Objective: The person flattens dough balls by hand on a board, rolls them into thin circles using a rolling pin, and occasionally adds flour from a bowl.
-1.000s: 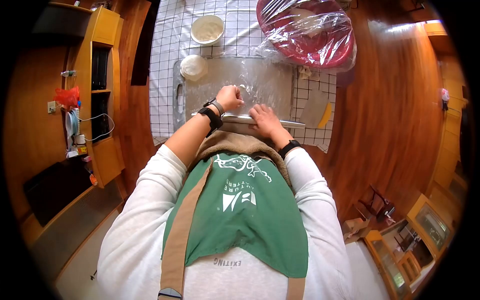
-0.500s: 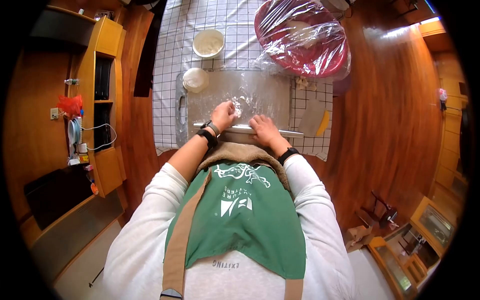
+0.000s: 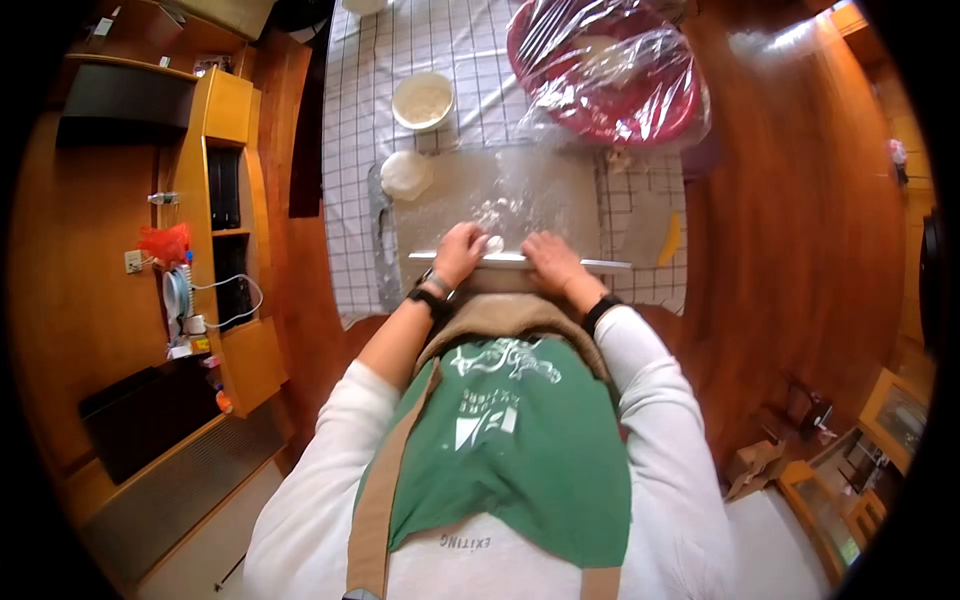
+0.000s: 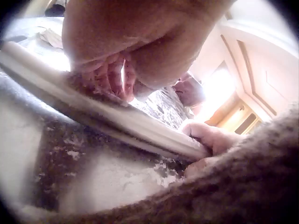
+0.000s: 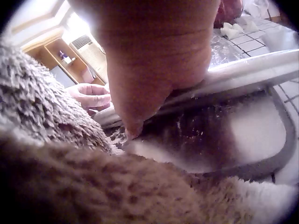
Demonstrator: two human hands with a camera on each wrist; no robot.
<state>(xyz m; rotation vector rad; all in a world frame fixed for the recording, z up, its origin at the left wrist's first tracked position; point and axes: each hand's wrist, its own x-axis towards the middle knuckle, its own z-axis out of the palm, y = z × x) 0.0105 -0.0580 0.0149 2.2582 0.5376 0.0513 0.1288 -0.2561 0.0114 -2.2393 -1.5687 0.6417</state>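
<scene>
A pale rolling pin (image 3: 520, 260) lies across the near edge of a floured board (image 3: 540, 195). My left hand (image 3: 462, 250) rests on the pin's left part, fingers laid over it. My right hand (image 3: 550, 258) presses on the pin a little to the right. A small piece of dough (image 3: 493, 243) sits between the hands, right against the pin. In the left wrist view the left hand (image 4: 131, 56) lies on the rolling pin (image 4: 117, 116). In the right wrist view the right hand (image 5: 154, 60) bears down on the rolling pin (image 5: 243, 70).
A ball of dough (image 3: 405, 172) sits on the board's far left corner. Beyond it stand a white bowl (image 3: 422, 100) and a red bowl under plastic wrap (image 3: 610, 70). A scraper (image 3: 660, 238) lies right of the board on the checked cloth (image 3: 350, 200).
My left hand has drawn back from the dough on the board and come to rest on the rolling pin. The right hand has stayed on the pin.
</scene>
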